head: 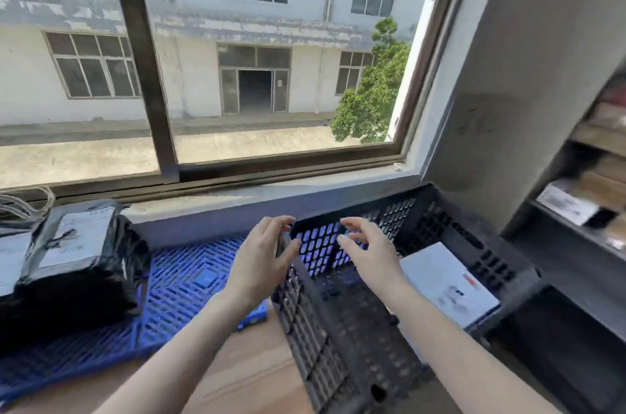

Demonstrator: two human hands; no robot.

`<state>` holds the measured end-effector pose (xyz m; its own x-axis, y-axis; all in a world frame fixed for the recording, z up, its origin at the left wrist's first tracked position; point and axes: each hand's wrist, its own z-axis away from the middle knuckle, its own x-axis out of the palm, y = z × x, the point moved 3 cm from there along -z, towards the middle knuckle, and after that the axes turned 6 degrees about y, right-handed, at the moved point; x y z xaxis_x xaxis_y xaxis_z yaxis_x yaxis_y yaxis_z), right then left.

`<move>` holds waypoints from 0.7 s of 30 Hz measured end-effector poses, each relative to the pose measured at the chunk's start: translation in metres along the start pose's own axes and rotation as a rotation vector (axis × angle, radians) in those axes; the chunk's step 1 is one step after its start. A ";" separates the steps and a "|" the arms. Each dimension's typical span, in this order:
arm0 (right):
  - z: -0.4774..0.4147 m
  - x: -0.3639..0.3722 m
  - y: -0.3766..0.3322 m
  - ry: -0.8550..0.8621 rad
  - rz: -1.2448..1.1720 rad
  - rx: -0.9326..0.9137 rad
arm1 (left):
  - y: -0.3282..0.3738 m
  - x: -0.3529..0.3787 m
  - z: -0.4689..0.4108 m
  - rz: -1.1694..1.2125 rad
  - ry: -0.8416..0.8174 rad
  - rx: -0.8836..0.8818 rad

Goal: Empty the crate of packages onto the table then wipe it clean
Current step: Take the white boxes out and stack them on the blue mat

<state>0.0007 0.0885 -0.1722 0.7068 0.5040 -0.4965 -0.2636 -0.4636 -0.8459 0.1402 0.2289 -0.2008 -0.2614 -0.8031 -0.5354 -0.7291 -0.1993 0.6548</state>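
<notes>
Black perforated crate (305, 329), lower right, is laid w/ long axis pointed up-frame, white pkg (447, 281) inside; left hand (261, 259) & right hand (371, 252) are held slack, empty.

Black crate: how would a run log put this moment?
phase: emptying | left hand: open at crate far corner | right hand: open over crate | white package: in crate | black packages: stacked left

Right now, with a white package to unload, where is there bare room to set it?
Bare blue mat between the black packages and the crate; bare wood tabletop nearer you. The mat's left end is crowded.
</notes>
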 end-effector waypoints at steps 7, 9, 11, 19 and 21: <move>-0.002 -0.116 0.088 0.090 0.077 0.187 | 0.072 0.117 -0.002 0.014 -0.233 -0.003; -0.012 -0.137 0.109 0.108 0.111 0.229 | 0.083 0.150 -0.010 -0.017 -0.329 -0.020; -0.027 -0.151 0.129 0.123 0.152 0.251 | 0.087 0.183 -0.018 -0.039 -0.401 -0.029; -0.107 -0.152 0.195 -0.135 0.339 0.322 | 0.060 0.293 -0.044 -0.120 -0.644 -0.202; -0.128 -0.145 0.212 -0.240 0.419 0.349 | 0.047 0.316 -0.048 -0.131 -0.675 -0.274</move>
<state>-0.0737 -0.1769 -0.2547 0.3384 0.4993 -0.7976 -0.7169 -0.4122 -0.5622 0.0538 -0.0611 -0.3134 -0.5796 -0.2606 -0.7721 -0.6202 -0.4735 0.6254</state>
